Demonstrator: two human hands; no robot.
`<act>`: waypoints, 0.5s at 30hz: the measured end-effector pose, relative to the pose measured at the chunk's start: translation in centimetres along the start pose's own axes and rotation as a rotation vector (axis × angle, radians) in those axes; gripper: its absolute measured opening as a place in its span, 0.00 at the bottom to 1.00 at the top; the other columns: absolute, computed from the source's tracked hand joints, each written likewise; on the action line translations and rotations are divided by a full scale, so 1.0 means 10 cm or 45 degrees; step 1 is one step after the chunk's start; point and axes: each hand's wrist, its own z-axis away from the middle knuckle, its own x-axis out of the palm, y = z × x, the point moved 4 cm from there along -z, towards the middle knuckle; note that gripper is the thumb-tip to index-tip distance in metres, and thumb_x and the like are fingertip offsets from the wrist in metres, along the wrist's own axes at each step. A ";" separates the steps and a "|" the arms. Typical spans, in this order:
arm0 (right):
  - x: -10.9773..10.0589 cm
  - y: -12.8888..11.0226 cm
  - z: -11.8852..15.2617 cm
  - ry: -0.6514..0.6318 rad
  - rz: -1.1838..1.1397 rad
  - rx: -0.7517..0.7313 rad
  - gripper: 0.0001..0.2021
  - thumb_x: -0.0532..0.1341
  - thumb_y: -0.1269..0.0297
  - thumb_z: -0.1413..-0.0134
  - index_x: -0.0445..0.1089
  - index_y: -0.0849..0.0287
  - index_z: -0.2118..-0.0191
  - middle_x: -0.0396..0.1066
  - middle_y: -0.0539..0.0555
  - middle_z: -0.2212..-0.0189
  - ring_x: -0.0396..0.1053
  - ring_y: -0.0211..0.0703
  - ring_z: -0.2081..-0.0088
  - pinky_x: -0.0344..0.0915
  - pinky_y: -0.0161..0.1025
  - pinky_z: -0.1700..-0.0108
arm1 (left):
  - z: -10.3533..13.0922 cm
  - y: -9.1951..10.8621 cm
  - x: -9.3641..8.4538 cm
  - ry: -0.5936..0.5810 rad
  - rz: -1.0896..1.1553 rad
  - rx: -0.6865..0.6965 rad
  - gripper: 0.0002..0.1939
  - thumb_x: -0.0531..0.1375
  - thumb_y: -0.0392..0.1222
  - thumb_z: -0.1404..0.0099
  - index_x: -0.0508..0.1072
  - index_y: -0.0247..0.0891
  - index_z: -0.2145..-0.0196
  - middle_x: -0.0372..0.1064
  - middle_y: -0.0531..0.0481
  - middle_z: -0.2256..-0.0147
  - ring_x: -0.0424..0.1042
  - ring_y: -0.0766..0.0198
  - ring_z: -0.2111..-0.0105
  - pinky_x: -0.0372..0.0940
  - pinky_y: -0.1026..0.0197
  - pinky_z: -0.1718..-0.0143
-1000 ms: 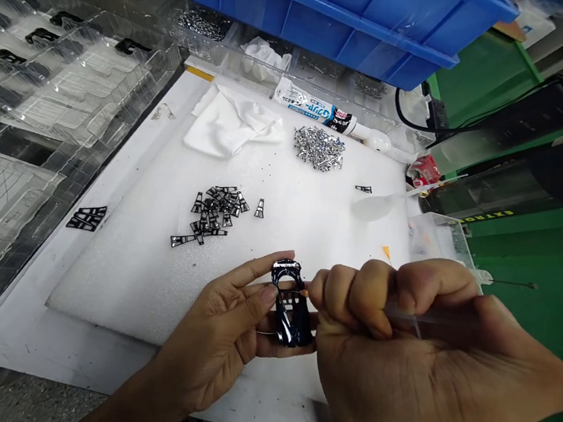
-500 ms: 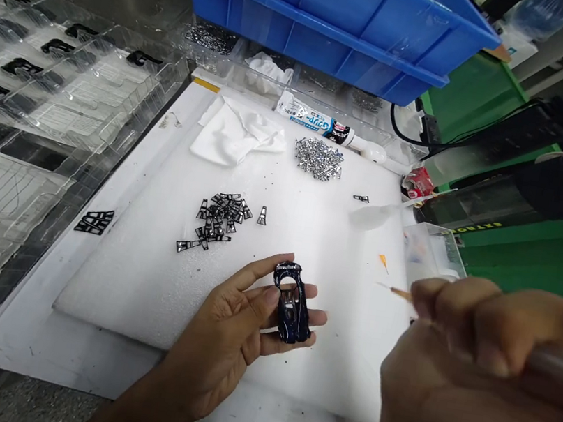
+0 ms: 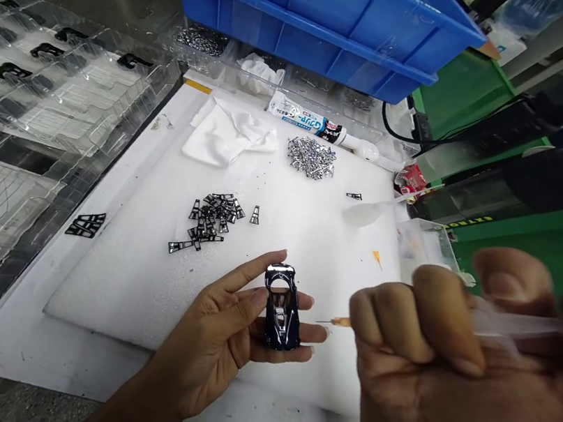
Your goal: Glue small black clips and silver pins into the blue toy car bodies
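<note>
My left hand (image 3: pixel 222 322) holds a small dark blue toy car body (image 3: pixel 283 313) between thumb and fingers, over the white foam sheet (image 3: pixel 134 274). The body has a round opening near its top end and a black frame inside. My right hand (image 3: pixel 430 346), close to the camera, is closed round a translucent syringe (image 3: pixel 521 326). Its orange-based needle (image 3: pixel 336 321) points left, a short way right of the car body and apart from it. Black frame pieces (image 3: pixel 214 215) lie in a loose pile, with one piece (image 3: pixel 255 215) beside it.
Behind are silver parts (image 3: pixel 311 158), a white cloth (image 3: pixel 229 134), a glue tube (image 3: pixel 306 119) and a blue bin (image 3: pixel 310 18). An orange tip (image 3: pixel 377 258) and a plastic spoon-like piece (image 3: pixel 366 213) lie at the right. Clear trays (image 3: pixel 66 94) stand left.
My right hand has moved left with the syringe, bringing the needle nearer the car body. The car body has turned slightly in my left hand. The whole view has shifted a little.
</note>
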 end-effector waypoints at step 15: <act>0.11 0.35 -0.01 -0.096 0.030 0.158 0.18 0.53 0.49 0.41 0.56 0.55 0.76 0.44 0.42 0.87 0.40 0.33 0.87 0.52 0.34 0.85 | 0.00 0.00 0.01 -0.033 0.036 0.039 0.20 0.53 0.29 0.24 0.75 0.43 0.42 0.84 0.46 0.59 0.84 0.58 0.59 0.79 0.51 0.55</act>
